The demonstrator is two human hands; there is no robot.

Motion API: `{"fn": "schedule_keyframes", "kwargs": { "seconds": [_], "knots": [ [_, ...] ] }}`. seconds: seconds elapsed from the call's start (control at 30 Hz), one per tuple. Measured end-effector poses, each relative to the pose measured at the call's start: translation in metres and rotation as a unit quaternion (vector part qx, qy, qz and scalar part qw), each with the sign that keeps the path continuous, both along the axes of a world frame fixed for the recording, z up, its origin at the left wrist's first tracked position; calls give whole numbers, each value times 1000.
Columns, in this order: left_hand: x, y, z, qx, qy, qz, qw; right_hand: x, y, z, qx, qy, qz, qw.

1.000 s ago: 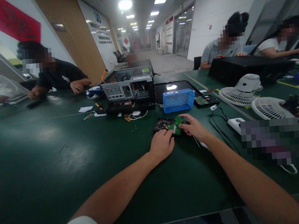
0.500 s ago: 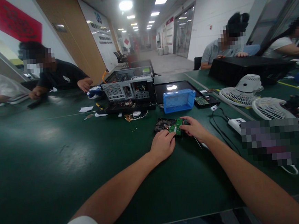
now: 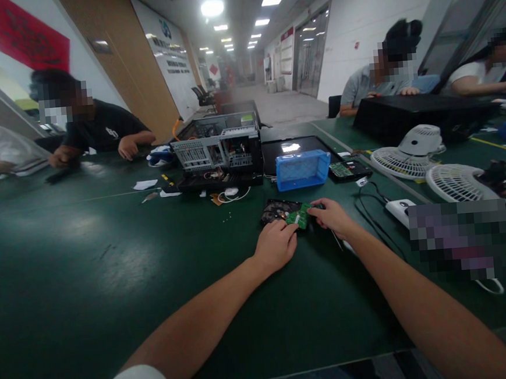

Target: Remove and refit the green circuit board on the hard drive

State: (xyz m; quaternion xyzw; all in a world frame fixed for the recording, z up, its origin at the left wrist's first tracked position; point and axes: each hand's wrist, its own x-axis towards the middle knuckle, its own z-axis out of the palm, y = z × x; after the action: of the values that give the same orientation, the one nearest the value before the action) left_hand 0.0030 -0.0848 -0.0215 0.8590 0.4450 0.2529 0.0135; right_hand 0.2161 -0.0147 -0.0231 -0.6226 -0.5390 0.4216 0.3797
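Observation:
A hard drive [image 3: 273, 209] lies on the green table in front of me, its dark metal underside up. Its green circuit board [image 3: 298, 216] sits askew over the right end. Curled fingers of my left hand [image 3: 277, 243] grip the drive's near edge, with the fingertips against the board. At the board's right end is my right hand [image 3: 332, 217], its thumb and index finger pinched close to the edge. A thin metal shaft, seemingly of a screwdriver [image 3: 337, 241], sticks out below that palm; the handle is mostly hidden in the fingers.
Beyond the drive stand a blue plastic bin [image 3: 303, 171] and an opened computer case [image 3: 217, 151]. Tiny bits [image 3: 227, 216] lie left of the drive. On the right are a power strip [image 3: 401, 210] with a cable and fan parts [image 3: 408, 157]. Several people sit around the table.
My right hand has shifted slightly right, its fingers drawn back to the circuit board's end. My left hand stays in place. The person at left has lowered a hand.

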Motion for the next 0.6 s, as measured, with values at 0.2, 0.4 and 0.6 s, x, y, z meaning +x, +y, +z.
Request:
{"fn": "schedule_keyframes", "kwargs": {
  "seconds": [0.2, 0.4, 0.6],
  "knots": [
    [0, 0, 0, 1, -4, -1, 1000, 2, 3, -2, -8, -17, -8, 1000],
    [0, -1, 1, -1, -4, -1, 1000, -1, 0, 0, 7, -24, -26, 999],
    [1, 1, -1, 1, -1, 2, 1000, -2, -1, 2, 17, -15, -12, 1000]
  ]
}}
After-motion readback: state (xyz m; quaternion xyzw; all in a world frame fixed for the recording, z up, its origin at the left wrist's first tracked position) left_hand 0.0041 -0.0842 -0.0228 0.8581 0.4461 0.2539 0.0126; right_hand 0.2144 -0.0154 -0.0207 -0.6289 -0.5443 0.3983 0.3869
